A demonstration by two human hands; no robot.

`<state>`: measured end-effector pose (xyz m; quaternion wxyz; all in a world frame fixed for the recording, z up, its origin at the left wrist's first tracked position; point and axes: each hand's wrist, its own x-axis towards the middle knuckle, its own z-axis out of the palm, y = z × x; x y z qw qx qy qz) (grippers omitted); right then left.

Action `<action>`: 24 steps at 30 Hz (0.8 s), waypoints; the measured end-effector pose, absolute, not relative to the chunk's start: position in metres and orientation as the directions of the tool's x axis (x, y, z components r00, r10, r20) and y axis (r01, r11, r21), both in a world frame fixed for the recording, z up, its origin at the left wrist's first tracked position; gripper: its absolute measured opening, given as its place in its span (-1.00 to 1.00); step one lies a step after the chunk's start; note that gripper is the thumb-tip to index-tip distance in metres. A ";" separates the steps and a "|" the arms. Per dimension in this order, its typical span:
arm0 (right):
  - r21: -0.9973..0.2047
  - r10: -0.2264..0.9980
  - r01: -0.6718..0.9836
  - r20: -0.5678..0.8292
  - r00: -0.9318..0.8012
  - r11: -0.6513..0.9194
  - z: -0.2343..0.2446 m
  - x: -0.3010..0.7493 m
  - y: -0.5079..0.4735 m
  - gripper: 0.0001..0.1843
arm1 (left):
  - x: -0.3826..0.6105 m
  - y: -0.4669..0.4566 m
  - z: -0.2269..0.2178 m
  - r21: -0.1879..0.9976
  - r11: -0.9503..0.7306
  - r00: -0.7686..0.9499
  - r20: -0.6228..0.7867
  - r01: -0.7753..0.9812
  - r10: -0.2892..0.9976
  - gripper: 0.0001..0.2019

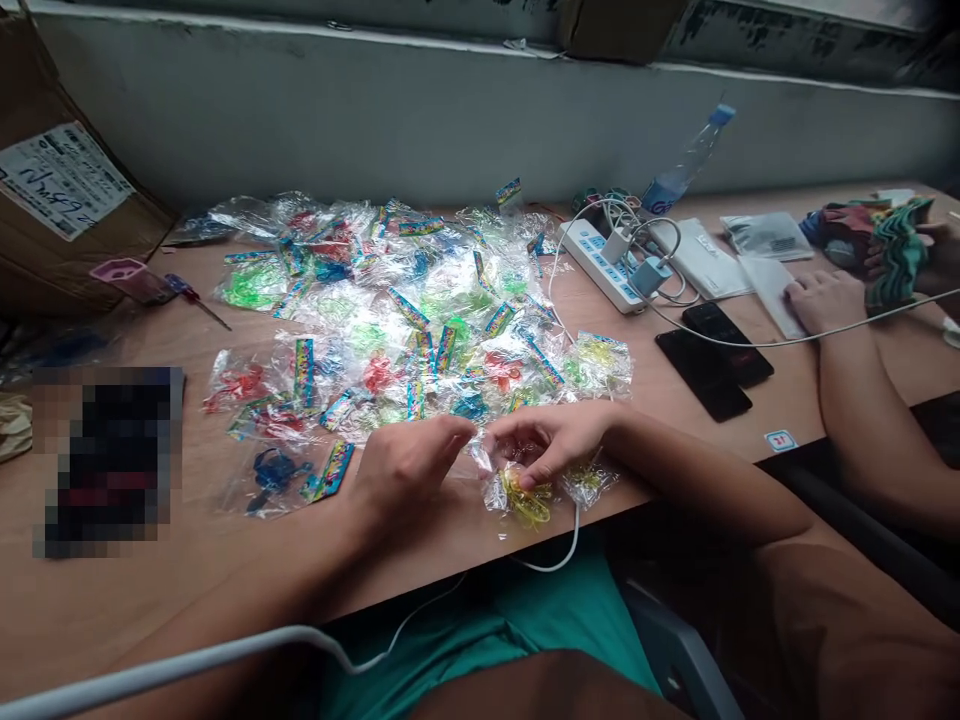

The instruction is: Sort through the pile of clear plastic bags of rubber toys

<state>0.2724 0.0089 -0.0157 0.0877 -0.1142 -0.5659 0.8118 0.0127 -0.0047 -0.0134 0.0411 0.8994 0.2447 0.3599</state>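
Observation:
My right hand [555,440] pinches a small clear plastic bag with a yellow stringy toy [529,500] inside, just over the table's front edge. My left hand [409,455] faces it from the left, fingers closed and thumb side towards the bag's upper end; whatever its fingertips hold is hidden. Another clear bag with a yellow toy [589,483] lies under my right wrist. Beyond both hands spreads a heap of clear bags [375,320] with colourful header cards and red, green and blue toys. A bagged blue toy [274,475] lies left of my left hand.
A white power strip [600,265] with plugs and cables stands behind right, near a plastic bottle [686,165]. Two dark phones [705,375] lie right. A screwdriver [196,300], pink container [127,275] and cardboard box [67,170] are left. Another person's hand [829,300] rests far right.

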 end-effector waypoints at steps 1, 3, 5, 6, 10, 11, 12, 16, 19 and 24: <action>-0.936 0.276 -0.010 -0.093 -0.957 -0.351 -0.014 0.272 0.009 -0.59 | 0.013 -0.005 -0.013 0.247 -0.877 0.620 0.629 0.413 0.469 -0.83; -0.935 0.277 0.005 -0.110 -0.955 -0.356 -0.013 0.273 0.009 -0.59 | 0.013 -0.004 -0.013 0.244 -0.872 0.618 0.626 0.424 0.476 -0.81; -0.936 0.273 0.032 -0.135 -0.953 -0.351 -0.012 0.274 0.009 -0.58 | 0.013 -0.004 -0.013 0.237 -0.869 0.616 0.625 0.434 0.479 -0.80; -0.936 0.271 0.046 -0.148 -0.951 -0.348 -0.012 0.275 0.009 -0.58 | 0.013 -0.003 -0.013 0.233 -0.868 0.614 0.627 0.439 0.479 -0.80; -0.929 0.281 0.067 -0.178 -0.943 -0.363 -0.011 0.276 0.009 -0.58 | 0.013 0.000 -0.013 0.209 -0.863 0.598 0.646 0.459 0.474 -0.80; -0.927 0.285 0.062 -0.177 -0.942 -0.371 -0.010 0.275 0.009 -0.59 | 0.012 0.000 -0.013 0.205 -0.863 0.594 0.651 0.462 0.472 -0.79; -0.925 0.291 0.054 -0.174 -0.941 -0.377 -0.010 0.275 0.009 -0.59 | 0.012 0.001 -0.013 0.202 -0.862 0.591 0.655 0.465 0.472 -0.79; -0.923 0.318 0.039 -0.171 -0.933 -0.384 -0.008 0.275 0.010 -0.61 | 0.012 0.003 -0.011 0.190 -0.856 0.578 0.665 0.481 0.473 -0.78; -0.929 0.344 0.047 -0.183 -0.921 -0.368 -0.008 0.276 0.011 -0.61 | 0.011 0.003 -0.010 0.191 -0.847 0.564 0.671 0.496 0.481 -0.76; -0.927 0.347 0.056 -0.195 -0.917 -0.371 -0.013 0.279 0.014 -0.65 | 0.008 0.006 -0.010 0.203 -0.825 0.567 0.639 0.528 0.520 -0.72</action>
